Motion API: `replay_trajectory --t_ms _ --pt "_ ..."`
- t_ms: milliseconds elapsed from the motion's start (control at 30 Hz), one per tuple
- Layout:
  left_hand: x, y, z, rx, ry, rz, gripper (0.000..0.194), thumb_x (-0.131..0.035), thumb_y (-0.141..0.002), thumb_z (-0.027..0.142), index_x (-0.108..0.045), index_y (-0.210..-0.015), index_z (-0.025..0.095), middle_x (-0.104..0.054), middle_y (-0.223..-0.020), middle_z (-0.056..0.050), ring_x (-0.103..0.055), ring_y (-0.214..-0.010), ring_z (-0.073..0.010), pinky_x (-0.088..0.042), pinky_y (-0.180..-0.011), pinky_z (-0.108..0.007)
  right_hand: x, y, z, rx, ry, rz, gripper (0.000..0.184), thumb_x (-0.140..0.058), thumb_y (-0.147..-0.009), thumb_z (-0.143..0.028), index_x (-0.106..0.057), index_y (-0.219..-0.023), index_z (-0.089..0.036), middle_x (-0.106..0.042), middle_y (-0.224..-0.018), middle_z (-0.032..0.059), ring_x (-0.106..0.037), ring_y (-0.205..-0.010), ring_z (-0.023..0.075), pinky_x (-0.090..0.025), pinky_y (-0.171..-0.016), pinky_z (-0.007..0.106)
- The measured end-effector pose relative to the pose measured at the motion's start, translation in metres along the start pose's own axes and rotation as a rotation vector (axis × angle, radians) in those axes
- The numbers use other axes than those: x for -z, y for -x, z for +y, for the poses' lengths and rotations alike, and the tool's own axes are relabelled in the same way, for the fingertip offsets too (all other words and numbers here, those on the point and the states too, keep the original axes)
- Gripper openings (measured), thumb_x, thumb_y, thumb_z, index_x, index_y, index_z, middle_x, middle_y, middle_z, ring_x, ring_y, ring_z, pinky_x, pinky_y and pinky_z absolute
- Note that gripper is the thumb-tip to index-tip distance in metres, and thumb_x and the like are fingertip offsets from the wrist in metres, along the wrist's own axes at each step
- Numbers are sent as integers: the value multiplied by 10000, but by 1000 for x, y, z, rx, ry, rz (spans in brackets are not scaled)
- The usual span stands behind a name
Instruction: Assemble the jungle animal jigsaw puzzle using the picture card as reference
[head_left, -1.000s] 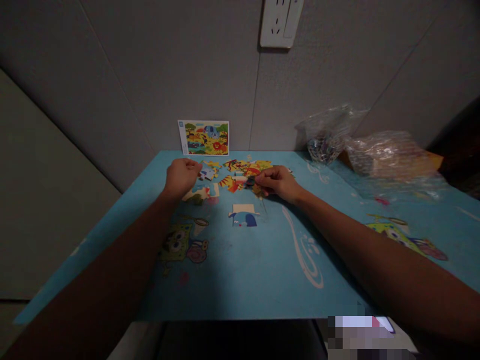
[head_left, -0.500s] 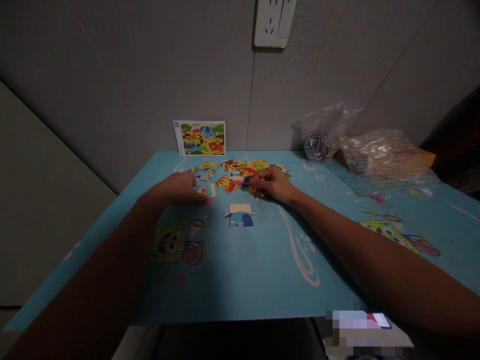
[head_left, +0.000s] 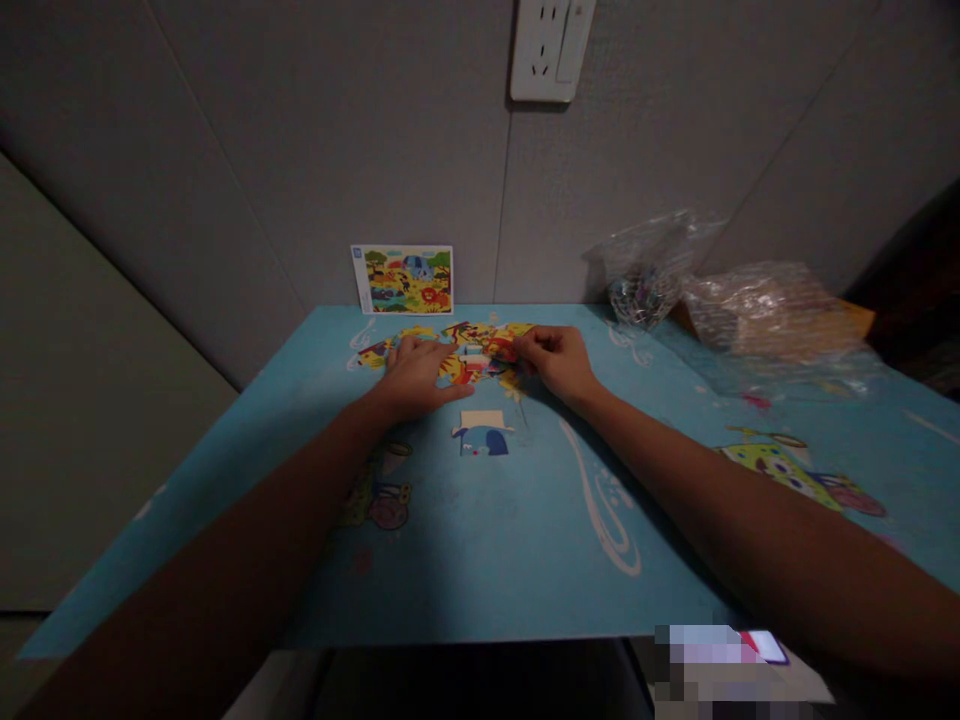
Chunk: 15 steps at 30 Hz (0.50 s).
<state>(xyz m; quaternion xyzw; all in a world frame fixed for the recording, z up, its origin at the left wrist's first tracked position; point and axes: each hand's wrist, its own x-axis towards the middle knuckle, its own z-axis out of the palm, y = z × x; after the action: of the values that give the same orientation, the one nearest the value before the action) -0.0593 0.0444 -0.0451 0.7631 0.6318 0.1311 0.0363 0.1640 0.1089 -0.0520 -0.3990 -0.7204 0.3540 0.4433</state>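
Note:
Several puzzle pieces (head_left: 474,362) in yellow, red and orange lie in a loose pile toward the back of the table. My left hand (head_left: 416,380) is over the left part of this pile, fingers apart, thumb pointing right, and it hides the pieces beneath. At the pile's right side my right hand (head_left: 559,360) is closed in a pinch on a puzzle piece, mostly hidden by the fingertips. Nearer to me, apart from the pile, a blue elephant-face piece with a cream top (head_left: 484,436) lies flat on the table.
A picture card (head_left: 405,281) with animals leans against the wall behind the pile. Crumpled clear plastic bags (head_left: 757,310) lie at the back right. The blue table cover (head_left: 525,560) has printed cartoon figures. A white wall socket (head_left: 546,60) is above.
My left hand has let go of a blue-white piece at the left and moved right over the pile, fingers spreading. My right hand stays by the pile, slightly shifted.

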Motion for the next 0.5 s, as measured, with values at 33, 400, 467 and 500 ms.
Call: replay_trajectory --t_ms 33,400,467,500 --pt "-3 -3 0 -3 18 10 763 -576 -824 610 -524 -1424 142 -566 -1411 -149 -389 -1300 -384 -287 -1098 -535 1 -1 0 -4 55 58 365 -604 -797 -430 -545 -523 -196 -493 -475 -2 -406 -480 118 -289 -501 281" --pt "-4 -7 5 -21 38 50 637 -615 -790 438 -582 -1377 193 -602 -1366 -123 -428 -1273 -364 -317 -1063 -507 2 0 2 164 838 -94 537 -599 -840 -507 -668 -1295 -230 -620 -1357 145 -421 -1252 429 -318 -966 572" --pt "-6 -7 7 -42 51 52 624 -603 -817 457 -572 -1384 198 -594 -1386 -119 -412 -1279 -365 -307 -1055 -523 1 -1 2 173 839 -163 469 -583 -856 -453 -691 -1254 -229 -662 -1307 129 -449 -1224 414 -302 -970 575" --pt "-6 -7 7 -51 62 47 616 -599 -830 483 -577 -1377 200 -594 -1390 -117 -408 -1278 -367 -302 -1049 -531 1 -1 1 185 833 -174 445 -580 -858 -434 -703 -1231 -225 -677 -1285 125 -464 -1208 404 -297 -972 571"
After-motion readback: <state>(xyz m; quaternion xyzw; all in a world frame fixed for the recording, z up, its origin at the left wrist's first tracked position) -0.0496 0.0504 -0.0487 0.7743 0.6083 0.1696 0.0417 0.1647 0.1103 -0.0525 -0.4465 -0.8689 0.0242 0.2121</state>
